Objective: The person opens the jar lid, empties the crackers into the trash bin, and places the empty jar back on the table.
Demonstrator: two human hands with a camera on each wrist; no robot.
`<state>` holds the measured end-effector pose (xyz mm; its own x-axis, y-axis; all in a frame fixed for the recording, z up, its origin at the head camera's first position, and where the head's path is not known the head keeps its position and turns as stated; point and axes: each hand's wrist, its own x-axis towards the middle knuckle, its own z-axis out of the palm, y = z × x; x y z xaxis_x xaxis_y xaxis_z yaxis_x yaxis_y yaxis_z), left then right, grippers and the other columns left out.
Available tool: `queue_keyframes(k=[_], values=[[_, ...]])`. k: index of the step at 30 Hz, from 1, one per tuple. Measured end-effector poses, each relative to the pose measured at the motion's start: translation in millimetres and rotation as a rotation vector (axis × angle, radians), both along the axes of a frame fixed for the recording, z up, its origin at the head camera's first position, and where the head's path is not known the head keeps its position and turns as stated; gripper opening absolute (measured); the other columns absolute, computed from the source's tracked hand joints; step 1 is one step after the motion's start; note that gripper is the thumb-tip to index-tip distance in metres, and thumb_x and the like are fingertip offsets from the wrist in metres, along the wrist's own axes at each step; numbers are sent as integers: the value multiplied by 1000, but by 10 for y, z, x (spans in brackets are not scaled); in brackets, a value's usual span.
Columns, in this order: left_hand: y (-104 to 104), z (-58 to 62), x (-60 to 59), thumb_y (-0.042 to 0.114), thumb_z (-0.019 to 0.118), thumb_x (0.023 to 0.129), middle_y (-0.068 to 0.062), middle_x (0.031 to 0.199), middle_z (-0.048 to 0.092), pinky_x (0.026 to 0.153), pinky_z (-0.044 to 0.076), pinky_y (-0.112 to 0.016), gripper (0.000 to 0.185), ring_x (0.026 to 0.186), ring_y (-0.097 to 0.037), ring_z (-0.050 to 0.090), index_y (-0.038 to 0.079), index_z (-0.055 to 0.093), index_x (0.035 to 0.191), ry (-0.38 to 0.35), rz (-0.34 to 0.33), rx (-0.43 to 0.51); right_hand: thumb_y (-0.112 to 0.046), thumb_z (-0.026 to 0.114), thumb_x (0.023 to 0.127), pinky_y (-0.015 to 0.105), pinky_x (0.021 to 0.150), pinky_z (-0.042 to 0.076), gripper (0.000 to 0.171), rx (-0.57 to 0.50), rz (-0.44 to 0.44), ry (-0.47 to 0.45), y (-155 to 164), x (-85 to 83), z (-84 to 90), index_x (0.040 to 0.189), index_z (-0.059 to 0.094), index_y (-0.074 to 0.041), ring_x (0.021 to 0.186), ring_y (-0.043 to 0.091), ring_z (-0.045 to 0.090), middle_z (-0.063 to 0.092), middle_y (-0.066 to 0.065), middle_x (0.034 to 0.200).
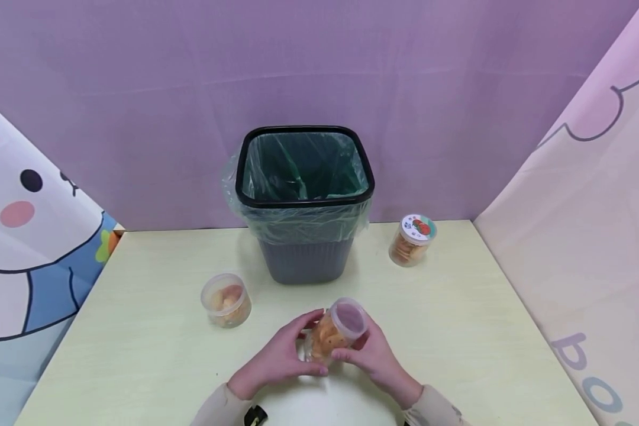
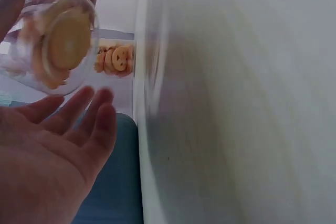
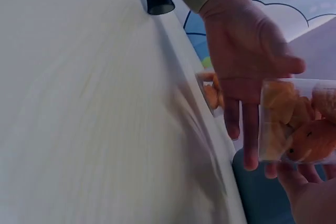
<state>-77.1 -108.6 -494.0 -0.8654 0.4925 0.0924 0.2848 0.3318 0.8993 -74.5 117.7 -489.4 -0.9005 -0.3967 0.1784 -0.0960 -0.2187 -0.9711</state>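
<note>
In the head view, my right hand [image 1: 377, 360] grips a clear plastic jar [image 1: 326, 338] of orange-brown biscuits near its upper end. The jar is tilted, with its top toward the right; whether a clear lid covers that top I cannot tell. My left hand [image 1: 281, 358] is beside the jar's lower end, thumb and fingers spread around it. The left wrist view shows the left fingers [image 2: 100, 116] extended below the jar's round base [image 2: 68, 40]. From the right wrist, the left palm [image 3: 244, 51] looks flat, with biscuits [image 3: 310, 137] visible through the jar wall.
Behind the hands stands a dark bin [image 1: 306, 260] with a black rim and green liner. A shorter clear tub [image 1: 226, 300] of biscuits sits left, and a jar with a printed lid [image 1: 412, 239] back right. A purple cloth [image 1: 431, 106] hangs behind the pale table [image 1: 138, 331].
</note>
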Motion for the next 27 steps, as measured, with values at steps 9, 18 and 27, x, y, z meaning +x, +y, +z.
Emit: queue_keyframes(k=[9, 18, 27], values=[[-2, 8, 15, 40, 87, 75, 5, 112, 67, 86, 51, -31, 71, 97, -9, 61, 8, 59, 131, -9, 7, -115, -2, 80, 81, 33, 102, 45, 71, -70, -8, -19, -4, -1, -1, 141, 42, 4, 122, 23, 57, 57, 18, 135], [0, 84, 45, 39, 89, 71, 4, 110, 67, 83, 53, -30, 69, 94, -11, 62, 9, 61, 126, -34, 65, -45, -10, 78, 86, 36, 106, 42, 64, -168, 59, 6, -8, -60, -7, 139, 45, 3, 125, 26, 54, 57, 16, 135], [28, 147, 75, 27, 93, 68, 1, 99, 69, 72, 56, -30, 62, 89, -15, 64, 8, 66, 120, -118, 248, 91, -6, 75, 87, 32, 109, 37, 77, -98, 23, -49, 35, -98, 65, 149, 31, 7, 132, 21, 48, 45, 24, 147]])
